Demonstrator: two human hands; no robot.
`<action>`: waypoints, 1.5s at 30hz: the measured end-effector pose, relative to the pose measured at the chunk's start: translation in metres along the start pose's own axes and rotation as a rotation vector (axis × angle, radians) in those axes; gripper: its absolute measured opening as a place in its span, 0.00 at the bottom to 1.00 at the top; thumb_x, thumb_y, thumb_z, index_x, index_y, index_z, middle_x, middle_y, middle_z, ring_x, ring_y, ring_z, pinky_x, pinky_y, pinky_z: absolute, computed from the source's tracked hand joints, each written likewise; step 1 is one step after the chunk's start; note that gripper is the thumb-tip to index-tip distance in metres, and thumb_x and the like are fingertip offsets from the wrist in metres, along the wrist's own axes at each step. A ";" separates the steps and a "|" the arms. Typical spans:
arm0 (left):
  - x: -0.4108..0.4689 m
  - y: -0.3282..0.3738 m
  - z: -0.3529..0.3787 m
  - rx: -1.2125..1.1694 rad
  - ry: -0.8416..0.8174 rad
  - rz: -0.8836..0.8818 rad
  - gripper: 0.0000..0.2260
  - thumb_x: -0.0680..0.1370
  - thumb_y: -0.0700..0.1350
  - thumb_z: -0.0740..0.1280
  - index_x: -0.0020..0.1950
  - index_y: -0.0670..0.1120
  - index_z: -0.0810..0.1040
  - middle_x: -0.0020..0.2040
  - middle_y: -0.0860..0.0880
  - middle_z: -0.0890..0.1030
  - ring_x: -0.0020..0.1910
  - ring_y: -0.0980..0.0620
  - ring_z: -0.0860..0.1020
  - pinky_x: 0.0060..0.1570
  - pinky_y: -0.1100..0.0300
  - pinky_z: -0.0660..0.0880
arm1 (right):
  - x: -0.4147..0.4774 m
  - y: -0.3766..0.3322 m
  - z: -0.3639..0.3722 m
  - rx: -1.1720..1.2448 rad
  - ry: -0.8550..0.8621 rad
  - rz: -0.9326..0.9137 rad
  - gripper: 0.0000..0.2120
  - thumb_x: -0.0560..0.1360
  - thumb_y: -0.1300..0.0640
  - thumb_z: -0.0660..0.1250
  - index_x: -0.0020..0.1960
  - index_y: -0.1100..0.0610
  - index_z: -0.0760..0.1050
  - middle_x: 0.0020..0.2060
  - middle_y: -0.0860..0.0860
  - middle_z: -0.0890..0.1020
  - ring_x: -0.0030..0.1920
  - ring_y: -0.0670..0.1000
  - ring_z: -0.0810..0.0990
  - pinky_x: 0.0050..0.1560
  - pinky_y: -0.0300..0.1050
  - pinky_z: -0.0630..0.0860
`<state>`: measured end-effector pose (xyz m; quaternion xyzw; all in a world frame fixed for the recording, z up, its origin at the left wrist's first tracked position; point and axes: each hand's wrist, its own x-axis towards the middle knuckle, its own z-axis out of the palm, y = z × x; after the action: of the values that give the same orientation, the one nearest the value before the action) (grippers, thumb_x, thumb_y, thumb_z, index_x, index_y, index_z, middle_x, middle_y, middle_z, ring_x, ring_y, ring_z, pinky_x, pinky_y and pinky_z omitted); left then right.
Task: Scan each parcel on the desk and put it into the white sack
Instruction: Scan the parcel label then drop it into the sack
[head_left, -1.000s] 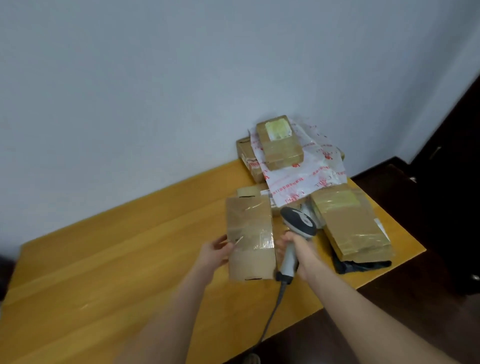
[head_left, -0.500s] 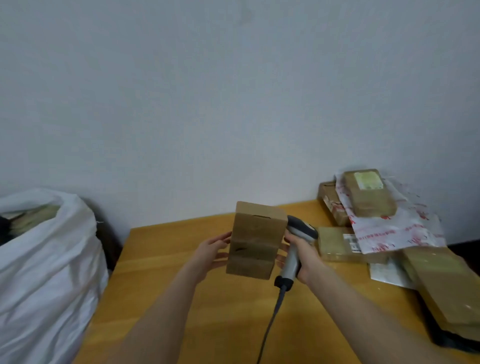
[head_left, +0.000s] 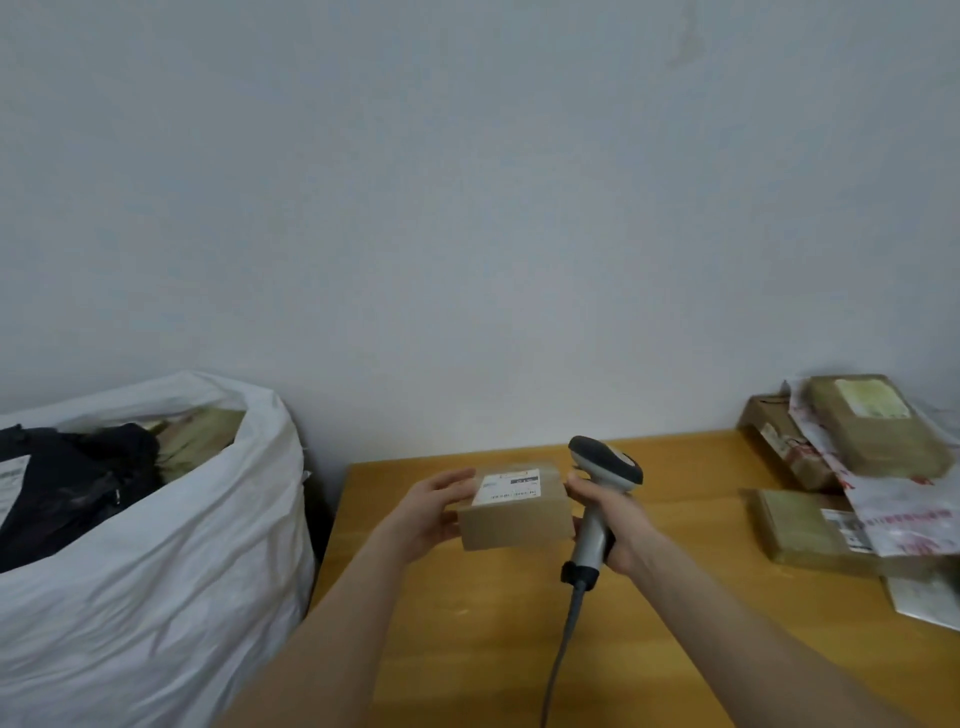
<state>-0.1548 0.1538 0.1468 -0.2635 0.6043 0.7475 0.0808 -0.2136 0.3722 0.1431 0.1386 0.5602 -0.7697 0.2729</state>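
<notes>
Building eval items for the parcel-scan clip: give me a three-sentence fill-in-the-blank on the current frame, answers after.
1. The right hand grips the grey handheld barcode scanner by its ____.
2. The small brown cardboard parcel, gripped by the left hand, carries a white label on its ____ face.
3. The large white plastic sack stands off the ____ end of the yellow wooden desk.

Answers: handle; top; left

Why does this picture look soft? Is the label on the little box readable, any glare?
Head view: even, soft light, no hard shadows or strong glare on the yellow wooden desk; slight overall blur leaves the white label on the small brown cardboard parcel, beside the grey handheld scanner, as smudged lines; the wide lens bulges the white plastic sack at left.
</notes>
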 end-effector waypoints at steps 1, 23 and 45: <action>0.001 0.000 -0.004 -0.021 -0.001 0.011 0.18 0.76 0.39 0.69 0.65 0.45 0.75 0.58 0.44 0.80 0.47 0.48 0.80 0.41 0.57 0.78 | 0.000 0.002 0.005 -0.009 0.002 -0.006 0.17 0.71 0.59 0.75 0.57 0.63 0.78 0.52 0.59 0.83 0.46 0.60 0.80 0.44 0.52 0.78; 0.011 -0.003 -0.032 0.047 0.314 0.135 0.20 0.77 0.38 0.68 0.68 0.40 0.71 0.54 0.44 0.82 0.50 0.46 0.82 0.49 0.51 0.80 | -0.028 0.018 0.023 -0.293 -0.057 -0.099 0.09 0.74 0.58 0.72 0.50 0.64 0.78 0.34 0.58 0.81 0.31 0.52 0.78 0.32 0.43 0.74; 0.018 -0.003 -0.030 0.103 0.499 0.207 0.20 0.78 0.38 0.66 0.69 0.41 0.70 0.62 0.42 0.78 0.58 0.43 0.79 0.52 0.52 0.78 | -0.079 0.049 0.053 -0.549 -0.039 -0.106 0.11 0.71 0.66 0.67 0.30 0.60 0.73 0.23 0.54 0.76 0.24 0.50 0.72 0.29 0.43 0.69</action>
<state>-0.1604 0.1227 0.1315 -0.3720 0.6666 0.6319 -0.1341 -0.1161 0.3321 0.1636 0.0150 0.7490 -0.6047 0.2702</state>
